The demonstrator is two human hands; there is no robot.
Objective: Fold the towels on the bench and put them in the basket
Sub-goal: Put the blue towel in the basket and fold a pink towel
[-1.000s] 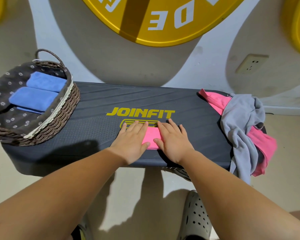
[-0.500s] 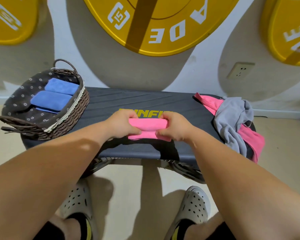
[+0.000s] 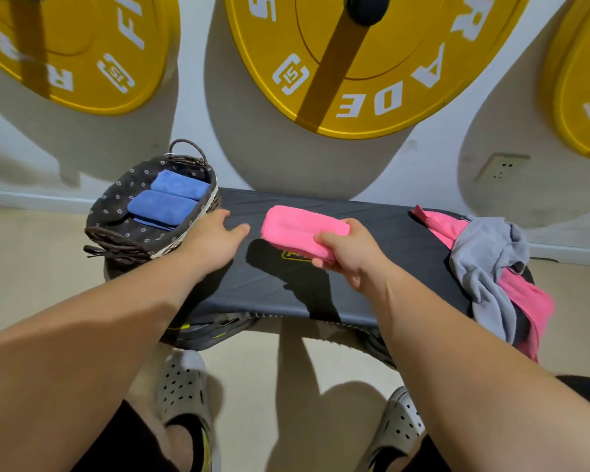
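My right hand (image 3: 349, 248) grips a folded pink towel (image 3: 297, 229) by its right end and holds it above the dark bench (image 3: 372, 287). My left hand (image 3: 212, 240) is off the towel, fingers relaxed, next to the rim of the wicker basket (image 3: 116, 240) at the bench's left end. Two folded blue towels (image 3: 169, 201) lie inside the basket. At the bench's right end a crumpled grey towel (image 3: 484, 260) lies over an unfolded pink towel (image 3: 528, 301) that hangs off the edge.
Large yellow weight plates (image 3: 355, 63) hang on the white wall behind the bench. A wall socket (image 3: 501, 168) sits at the right. My two feet in grey clogs (image 3: 181, 386) stand on the beige floor in front of the bench.
The folded pink towel has been lifted from the bench and carried left. My left hand let go of it and moved to the basket's rim; my right hand alone holds it now.
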